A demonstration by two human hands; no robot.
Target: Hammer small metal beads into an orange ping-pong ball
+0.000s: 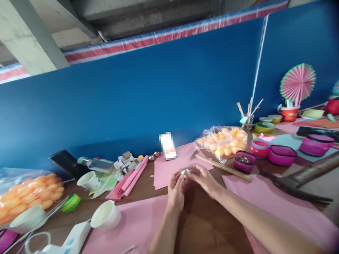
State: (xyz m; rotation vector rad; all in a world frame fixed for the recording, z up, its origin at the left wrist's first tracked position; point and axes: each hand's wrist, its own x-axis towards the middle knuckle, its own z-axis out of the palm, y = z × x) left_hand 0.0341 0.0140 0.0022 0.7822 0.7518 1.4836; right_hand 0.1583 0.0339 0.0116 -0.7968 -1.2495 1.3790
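Observation:
My left hand (176, 192) is closed around a small shiny silver piece (185, 171), whose kind I cannot make out. A bit of yellow shows at its lower edge. The fingertips of my right hand (206, 180) meet the same piece from the right side. Both hands are over the brown tabletop (203, 225), close to pink paper sheets (161, 178). Just beyond the right hand lies a small hammer (225, 166) with a wooden handle.
Bags of orange balls (225, 141) stand on both sides. Purple containers (282, 155) and a large dark hammer (299, 181) are at right. White cups (106, 215), a power strip (75, 240) and pink strips (129, 181) lie left. A blue partition (159, 88) rises behind.

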